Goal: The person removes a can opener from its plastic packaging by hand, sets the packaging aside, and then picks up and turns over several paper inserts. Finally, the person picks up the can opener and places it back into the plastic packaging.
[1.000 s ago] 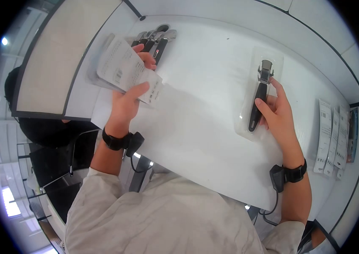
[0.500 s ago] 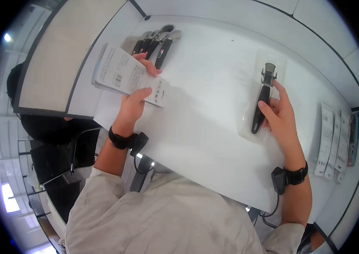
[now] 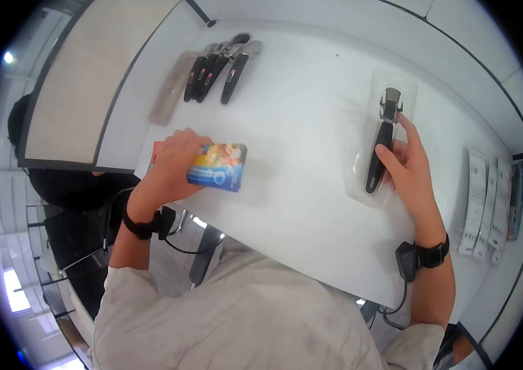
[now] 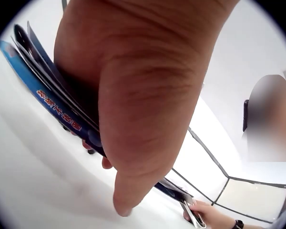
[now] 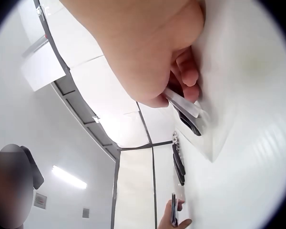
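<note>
In the head view my left hand (image 3: 172, 165) grips a stack of printed cards (image 3: 218, 168), its colourful blue and yellow face turned up, near the table's front left. The left wrist view shows several layered cards (image 4: 52, 98) in that hand (image 4: 133, 95). My right hand (image 3: 411, 171) holds a black-handled metal tool (image 3: 380, 154) by its handle, thumb on top, over a clear plastic tray (image 3: 360, 179). Seen from the right wrist, the fingers of the right hand (image 5: 148, 57) curl beside the black handle (image 5: 189, 123).
Several black-handled tools (image 3: 213, 69) lie at the back left, beside a clear plastic tray (image 3: 172, 92). Printed cards (image 3: 473, 203) lie in a row at the right by the partition. A person in dark clothing (image 3: 58, 185) is beyond the left partition.
The left hand has turned the stack from its white printed side to its colourful side and moved it nearer the front edge. The right hand keeps its hold on the tool.
</note>
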